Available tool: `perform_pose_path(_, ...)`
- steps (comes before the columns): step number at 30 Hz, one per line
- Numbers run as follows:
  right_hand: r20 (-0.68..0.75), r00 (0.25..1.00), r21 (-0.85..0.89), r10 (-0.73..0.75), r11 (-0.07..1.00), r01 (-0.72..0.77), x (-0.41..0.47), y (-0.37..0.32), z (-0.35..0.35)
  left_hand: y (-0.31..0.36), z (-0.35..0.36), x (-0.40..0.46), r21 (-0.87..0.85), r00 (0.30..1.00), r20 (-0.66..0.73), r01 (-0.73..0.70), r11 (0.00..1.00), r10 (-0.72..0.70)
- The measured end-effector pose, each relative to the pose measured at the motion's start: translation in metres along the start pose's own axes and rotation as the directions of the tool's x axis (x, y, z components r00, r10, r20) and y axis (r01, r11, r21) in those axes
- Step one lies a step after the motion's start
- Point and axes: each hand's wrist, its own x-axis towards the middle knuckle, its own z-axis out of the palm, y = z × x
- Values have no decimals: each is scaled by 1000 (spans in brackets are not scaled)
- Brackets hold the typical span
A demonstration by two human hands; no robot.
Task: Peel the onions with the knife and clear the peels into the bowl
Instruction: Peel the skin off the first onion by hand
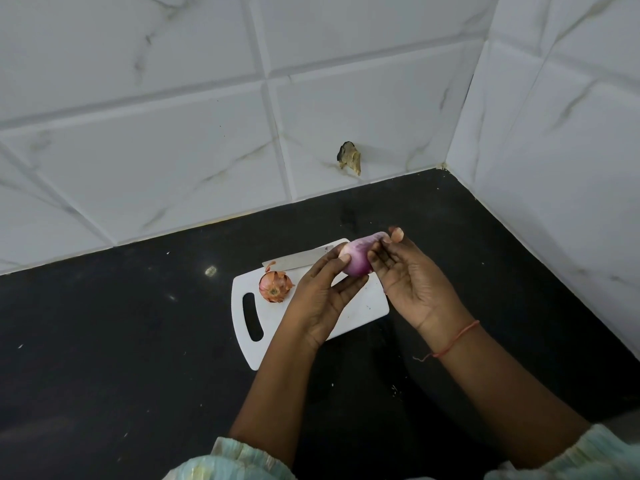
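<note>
Now the purple onion (356, 259), its skin mostly off, is held above the far end of the white cutting board (273, 327). The left hand (322, 292) cups it from 7 o'clock, thumb and fingers curled round it. The right hand (412, 282) pinches a strip of peel (375, 237) at the onion's 1 o'clock. An unpeeled onion (275, 286) sits on the board at 9 o'clock, the knife (294, 258) just behind it. The board lies on a black counter (121, 341).
</note>
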Motion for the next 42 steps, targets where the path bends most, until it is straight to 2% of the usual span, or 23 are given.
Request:
perform_pose_path(6,-11,999,31,-31,999,32,4,2,-2,-1,2,2,-22,1000,22,-13,1000,13)
perform_pose_path(8,66,997,-93,-47,994,53,0,0,1,-1,3,1,-33,1000,14,-22,999,23)
perform_pose_path(9,93,994,-240,-55,968,76,-2,-2,2,-1,3,1,-37,999,5,-32,999,32)
perform_pose_path(10,99,993,-440,-71,891,108,-4,-3,4,-1,3,1,-41,999,-4,-44,998,44)
perform_pose_path(11,99,991,-639,-94,757,135,-6,-3,4,-1,2,1,-42,998,-10,-58,997,57)
perform_pose_path(13,149,981,-848,-124,495,191,-7,-2,4,0,-1,3,-27,997,-13,-83,996,82)
perform_pose_path(14,173,976,-871,-129,443,213,-7,-1,3,0,-2,4,-11,995,-15,-97,995,96)
perform_pose_path(18,183,959,-882,-216,394,257,-6,-2,2,-2,-8,5,18,991,-15,-132,991,133)
perform_pose_path(26,141,957,-876,-253,418,240,-4,-4,0,0,-8,7,41,994,-24,-109,993,110)
perform_pose_path(32,39,974,-742,-222,647,177,-2,-6,4,-1,-3,7,-12,995,-25,-100,995,99)
perform_pose_path(36,-44,993,-523,-107,849,68,3,-4,2,2,0,7,-44,996,-7,-91,995,90)
perform_pose_path(38,-61,994,-422,-85,905,52,4,-5,0,3,-1,8,-79,997,-18,-73,994,72)
perform_pose_path(40,-126,980,-467,-151,881,76,6,-8,-5,3,-3,8,-154,998,-48,-40,987,33)
perform_pose_path(42,-174,938,-682,-300,724,105,9,-12,-14,2,-5,8,-208,998,-61,-16,978,3)
